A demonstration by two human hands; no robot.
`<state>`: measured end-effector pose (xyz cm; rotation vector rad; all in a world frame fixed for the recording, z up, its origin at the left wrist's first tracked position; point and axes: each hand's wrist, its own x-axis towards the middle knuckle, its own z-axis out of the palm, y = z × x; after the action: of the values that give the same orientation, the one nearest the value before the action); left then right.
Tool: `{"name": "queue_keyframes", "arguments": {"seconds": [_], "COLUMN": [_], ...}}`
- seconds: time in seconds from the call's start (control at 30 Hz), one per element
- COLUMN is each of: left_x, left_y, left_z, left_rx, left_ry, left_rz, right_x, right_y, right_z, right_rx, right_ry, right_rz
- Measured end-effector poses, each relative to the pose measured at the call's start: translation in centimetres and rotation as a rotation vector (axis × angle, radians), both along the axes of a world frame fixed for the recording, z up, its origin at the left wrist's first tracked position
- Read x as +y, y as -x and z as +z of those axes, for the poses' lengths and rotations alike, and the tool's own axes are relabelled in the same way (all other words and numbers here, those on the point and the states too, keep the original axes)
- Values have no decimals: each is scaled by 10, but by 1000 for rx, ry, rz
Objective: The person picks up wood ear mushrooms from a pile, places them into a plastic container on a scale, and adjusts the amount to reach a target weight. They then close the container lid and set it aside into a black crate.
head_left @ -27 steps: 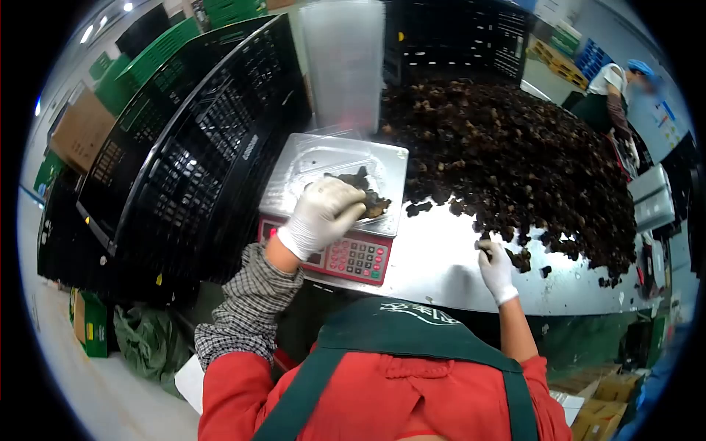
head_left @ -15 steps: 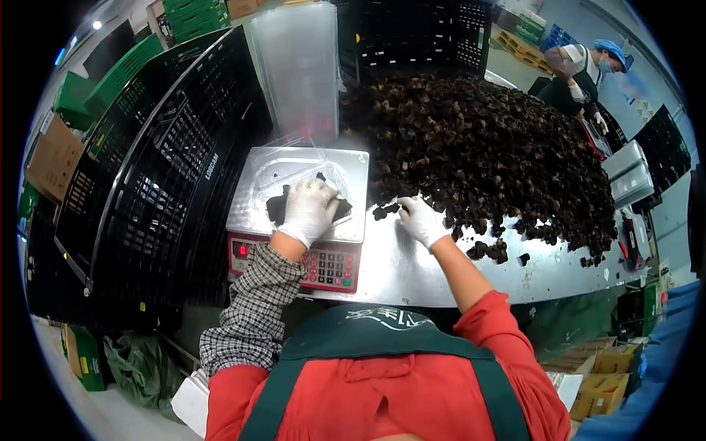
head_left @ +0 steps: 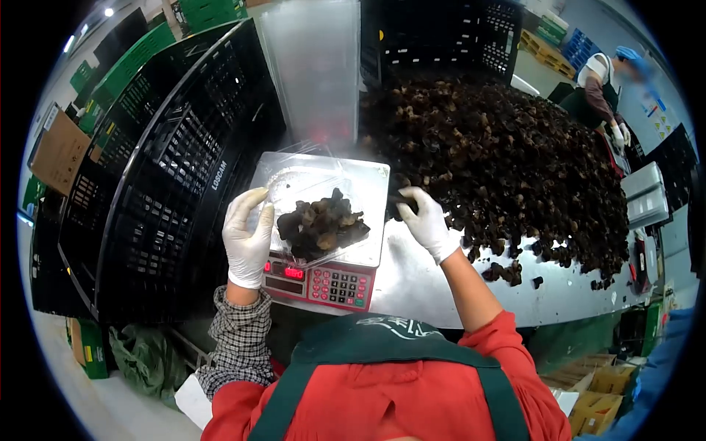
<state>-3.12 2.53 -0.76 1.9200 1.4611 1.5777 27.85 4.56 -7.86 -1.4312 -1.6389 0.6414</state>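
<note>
Our left hand (head_left: 248,239) curves beside the clear plastic tray (head_left: 303,253), grip parted; the tray holds wood ear mushrooms (head_left: 323,224) on the scale (head_left: 373,184). Our right hand (head_left: 430,228) nears the mushroom pile (head_left: 515,162), grip narrow, contents unclear.

The shiny metal table (head_left: 401,275) carries a red-and-silver scale (head_left: 371,180). Right of it spreads a broad heap of dark, crinkled pieces (head_left: 507,162), with a few loose bits (head_left: 506,274) along its near edge.
</note>
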Motion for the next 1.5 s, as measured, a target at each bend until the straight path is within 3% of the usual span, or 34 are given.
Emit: {"name": "queue_keyframes", "arguments": {"seconds": [0.03, 0.07, 0.1, 0.3, 0.33, 0.4, 0.53, 0.6, 0.73, 0.97, 1.07, 1.2, 1.47, 1.5], "left_x": [0, 3, 3, 2, 0, -5, -21, -28, -34, -37, -42, -48, -74, -78], "left_y": [-1, -3, -7, 9, 22, 50, 88, 104, 85, 64, 73, 70, 66, 68], "left_z": [-8, -15, -20, -20, -23, -26, -31, -42, -35, -26, -34, -41, -50, -51], "left_rx": [-18, -34, -42, -173, -249, -246, -300, -418, -383, -319, -370, -427, -345, -329], "left_ry": [34, 59, 88, 127, 146, 206, 238, 221, 228, 188, 211, 278, 347, 344], "left_rz": [-4, -6, 6, 0, 16, 119, 303, 244, 238, 92, 97, 62, 49, 61], "right_x": [-4, 8, 8, 37, 42, 42, 36, 22, -10, -31, -46, -47, -13, -17], "right_y": [21, 35, 57, 88, 81, 60, -13, -43, -44, -52, -82, -73, -49, -50], "right_z": [40, 32, 57, 49, 49, 57, 47, 16, -36, -73, -77, -75, -90, -85], "right_rx": [129, 48, -11, -314, -229, 137, -53, -282, -543, -266, -200, -188, -517, -438], "right_ry": [113, -102, -67, -169, -236, -31, 104, 140, 253, 6, 115, 210, 262, 272], "right_rz": [61, 134, 173, 485, 491, 392, 90, 38, 15, -429, -538, -468, -422, -439]}}
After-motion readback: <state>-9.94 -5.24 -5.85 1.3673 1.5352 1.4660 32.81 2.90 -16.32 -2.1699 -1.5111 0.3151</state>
